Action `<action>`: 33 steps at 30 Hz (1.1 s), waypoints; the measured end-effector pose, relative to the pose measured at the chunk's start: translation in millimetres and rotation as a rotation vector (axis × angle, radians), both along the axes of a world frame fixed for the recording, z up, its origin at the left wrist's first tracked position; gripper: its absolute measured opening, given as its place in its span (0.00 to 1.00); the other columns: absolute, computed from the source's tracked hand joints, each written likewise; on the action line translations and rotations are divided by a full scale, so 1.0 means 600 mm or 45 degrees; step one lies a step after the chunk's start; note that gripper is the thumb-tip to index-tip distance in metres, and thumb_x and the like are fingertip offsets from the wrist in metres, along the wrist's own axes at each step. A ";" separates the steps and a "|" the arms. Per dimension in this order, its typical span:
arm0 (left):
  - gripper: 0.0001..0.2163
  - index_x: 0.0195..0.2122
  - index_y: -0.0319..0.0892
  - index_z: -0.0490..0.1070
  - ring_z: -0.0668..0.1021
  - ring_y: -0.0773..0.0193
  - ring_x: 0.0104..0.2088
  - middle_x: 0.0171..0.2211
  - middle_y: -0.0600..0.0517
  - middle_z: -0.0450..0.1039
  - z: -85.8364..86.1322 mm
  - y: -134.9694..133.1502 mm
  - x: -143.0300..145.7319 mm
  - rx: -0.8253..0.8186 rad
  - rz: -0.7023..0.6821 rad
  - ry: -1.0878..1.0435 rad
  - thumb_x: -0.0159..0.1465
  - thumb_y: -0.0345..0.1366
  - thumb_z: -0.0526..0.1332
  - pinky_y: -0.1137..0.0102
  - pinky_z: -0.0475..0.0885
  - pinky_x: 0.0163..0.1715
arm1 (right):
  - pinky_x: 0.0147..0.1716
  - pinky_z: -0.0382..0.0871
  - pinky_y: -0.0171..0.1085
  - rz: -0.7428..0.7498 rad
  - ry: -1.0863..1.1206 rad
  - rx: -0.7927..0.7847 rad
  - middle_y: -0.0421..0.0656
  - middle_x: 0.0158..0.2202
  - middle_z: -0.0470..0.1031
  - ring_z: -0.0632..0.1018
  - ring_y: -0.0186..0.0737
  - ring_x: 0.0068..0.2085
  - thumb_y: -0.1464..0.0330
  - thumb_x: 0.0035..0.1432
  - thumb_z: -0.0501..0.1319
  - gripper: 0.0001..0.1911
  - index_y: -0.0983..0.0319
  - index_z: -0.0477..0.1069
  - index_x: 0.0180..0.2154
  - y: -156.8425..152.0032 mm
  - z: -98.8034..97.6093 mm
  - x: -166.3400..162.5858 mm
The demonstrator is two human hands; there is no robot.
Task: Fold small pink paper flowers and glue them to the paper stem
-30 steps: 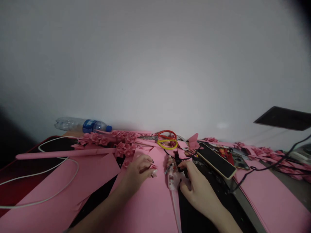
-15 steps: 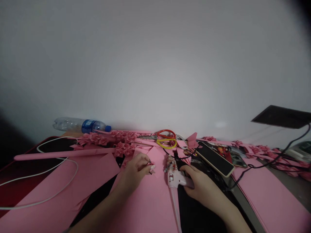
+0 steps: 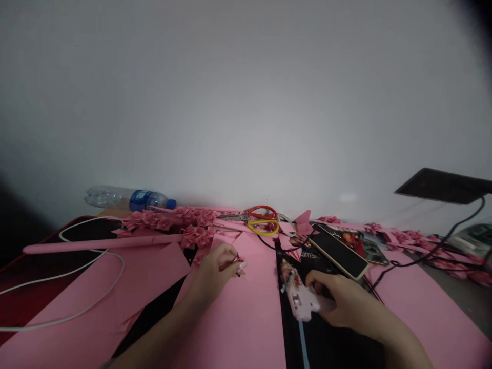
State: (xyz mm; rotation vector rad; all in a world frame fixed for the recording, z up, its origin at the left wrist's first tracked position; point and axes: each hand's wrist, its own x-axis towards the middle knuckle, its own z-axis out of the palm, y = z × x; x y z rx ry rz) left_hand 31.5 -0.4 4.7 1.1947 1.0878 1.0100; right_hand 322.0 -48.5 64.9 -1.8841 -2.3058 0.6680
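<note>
My left hand (image 3: 218,267) pinches a small pink folded-paper piece (image 3: 240,266) over the pink sheet (image 3: 238,318). Dark bits stick out at that piece's edges, too small to make out. To the right, my right hand (image 3: 338,297) is wrapped round the handle of a white hot glue gun (image 3: 302,302). Its nozzle, crusted with residue, points away from me, and a glue stick (image 3: 303,343) trails from its rear. The glue gun is over the black surface (image 3: 326,343), beside the pink sheet's right edge.
Pink paper flowers (image 3: 196,225) line the back by the wall, with scissors (image 3: 263,220) among them. A plastic bottle (image 3: 126,197) lies back left, near a white cable (image 3: 119,277). A phone (image 3: 338,251) and a black cord (image 3: 434,253) are at right.
My right hand has carried the glue gun right and toward me, off the pink sheet to the black surface. My left hand stays almost in place, still pinching the paper piece.
</note>
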 end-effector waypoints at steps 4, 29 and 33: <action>0.09 0.31 0.44 0.64 0.81 0.61 0.30 0.25 0.55 0.77 -0.002 -0.001 0.000 -0.008 -0.002 0.010 0.57 0.39 0.65 0.68 0.73 0.35 | 0.27 0.58 0.32 -0.086 -0.081 -0.018 0.37 0.29 0.78 0.76 0.39 0.28 0.79 0.42 0.58 0.19 0.55 0.74 0.36 0.002 -0.006 0.018; 0.07 0.31 0.44 0.63 0.80 0.60 0.31 0.27 0.54 0.76 -0.007 -0.004 0.001 0.012 -0.041 -0.004 0.57 0.35 0.63 0.66 0.73 0.36 | 0.28 0.62 0.34 -0.421 -0.263 0.063 0.46 0.36 0.82 0.82 0.48 0.36 0.75 0.53 0.57 0.18 0.57 0.76 0.44 0.024 -0.011 0.043; 0.06 0.30 0.45 0.63 0.80 0.60 0.32 0.27 0.55 0.75 -0.003 -0.006 0.002 -0.004 -0.057 0.013 0.57 0.35 0.62 0.66 0.73 0.37 | 0.34 0.67 0.36 -0.427 -0.220 0.108 0.48 0.40 0.83 0.82 0.50 0.40 0.78 0.50 0.56 0.24 0.59 0.77 0.47 0.033 -0.024 0.054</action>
